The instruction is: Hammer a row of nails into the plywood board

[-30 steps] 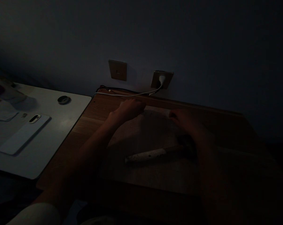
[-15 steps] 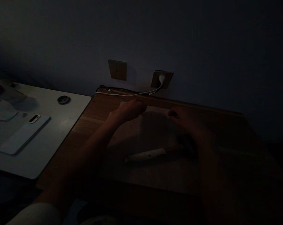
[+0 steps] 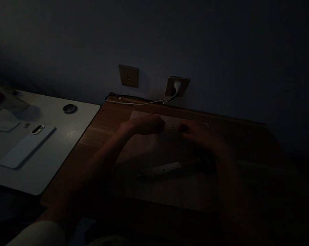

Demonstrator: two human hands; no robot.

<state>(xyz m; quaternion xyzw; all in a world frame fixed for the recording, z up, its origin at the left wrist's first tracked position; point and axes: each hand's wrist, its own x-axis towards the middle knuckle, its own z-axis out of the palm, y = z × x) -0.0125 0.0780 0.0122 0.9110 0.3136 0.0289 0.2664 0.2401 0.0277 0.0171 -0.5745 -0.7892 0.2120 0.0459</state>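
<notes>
The left hand [image 3: 143, 124] and right hand [image 3: 197, 133], loosely curled, rest side by side at a crosswise pale strip [image 3: 144, 115]; darkness hides whether either grips it.

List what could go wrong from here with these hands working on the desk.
The hammer lies close below the right hand, so that forearm might knock it. The white cable runs along the wooden desk behind the left hand and could snag. Dim light may hide the edges of the pale strip.
</notes>
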